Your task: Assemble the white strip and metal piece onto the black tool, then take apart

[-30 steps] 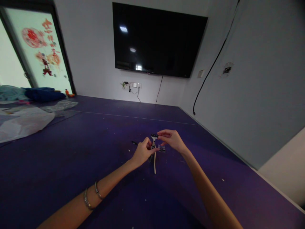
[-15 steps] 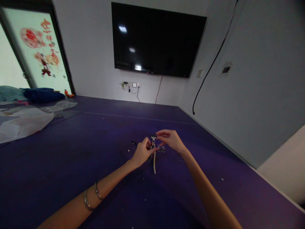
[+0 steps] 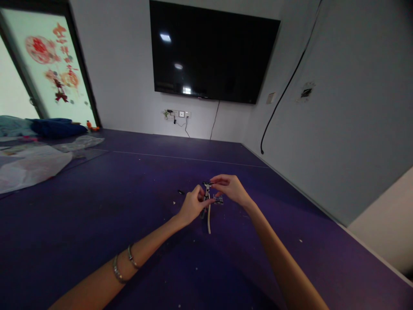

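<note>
Purple surface [image 3: 129, 189], forearms [image 3: 274, 241] convergent, left hand [image 3: 190, 208] tight around razor [image 3: 207, 189], right hand [image 3: 232, 189] tight on its head [image 3: 206, 184]

left grip [image 3: 191, 206] on razor-like tool [image 3: 207, 189], right grip [image 3: 231, 189] on its head [image 3: 206, 184]

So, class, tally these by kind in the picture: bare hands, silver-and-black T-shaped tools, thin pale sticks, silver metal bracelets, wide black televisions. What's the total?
Bare left hand and bare right hand: 2
Silver-and-black T-shaped tool: 1
Thin pale stick: 1
Silver metal bracelets: 2
Wide black television: 1
Total: 7
</note>
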Motion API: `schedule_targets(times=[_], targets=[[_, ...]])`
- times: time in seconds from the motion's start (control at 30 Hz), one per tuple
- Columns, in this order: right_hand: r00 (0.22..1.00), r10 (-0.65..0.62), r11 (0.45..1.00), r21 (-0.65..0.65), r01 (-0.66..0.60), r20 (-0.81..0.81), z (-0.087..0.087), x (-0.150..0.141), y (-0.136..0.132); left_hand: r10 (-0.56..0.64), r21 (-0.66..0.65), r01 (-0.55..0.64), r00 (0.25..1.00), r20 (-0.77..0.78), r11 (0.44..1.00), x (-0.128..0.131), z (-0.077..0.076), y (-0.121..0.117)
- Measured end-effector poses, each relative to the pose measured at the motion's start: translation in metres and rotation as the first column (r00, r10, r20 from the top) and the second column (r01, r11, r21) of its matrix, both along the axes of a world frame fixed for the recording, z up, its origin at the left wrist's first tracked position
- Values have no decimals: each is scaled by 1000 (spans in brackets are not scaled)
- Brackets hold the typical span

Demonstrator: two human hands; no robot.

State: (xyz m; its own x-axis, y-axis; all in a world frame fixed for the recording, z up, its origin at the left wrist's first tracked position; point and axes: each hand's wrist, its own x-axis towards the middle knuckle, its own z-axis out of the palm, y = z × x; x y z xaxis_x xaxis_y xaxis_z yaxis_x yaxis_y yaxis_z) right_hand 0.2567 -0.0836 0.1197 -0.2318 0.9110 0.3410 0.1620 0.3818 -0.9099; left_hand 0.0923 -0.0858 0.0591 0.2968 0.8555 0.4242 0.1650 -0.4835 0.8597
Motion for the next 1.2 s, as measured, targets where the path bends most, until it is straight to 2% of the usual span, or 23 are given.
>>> schedule_targets(times=[0.2,0.87,1.2], targets=[[1000,7,1000,25,-8,23,2,-1,-2,-1,-24,1,1000,-3,1000,-1,0,1],[996,44,995,87,-51,81,5,1,-5,25,41,-22,997,-77,999,-4,-1,1],[991,44,993,106,-58,124,8,2,-6,47,44,-45,998,-47,998,-2,-3,2]])
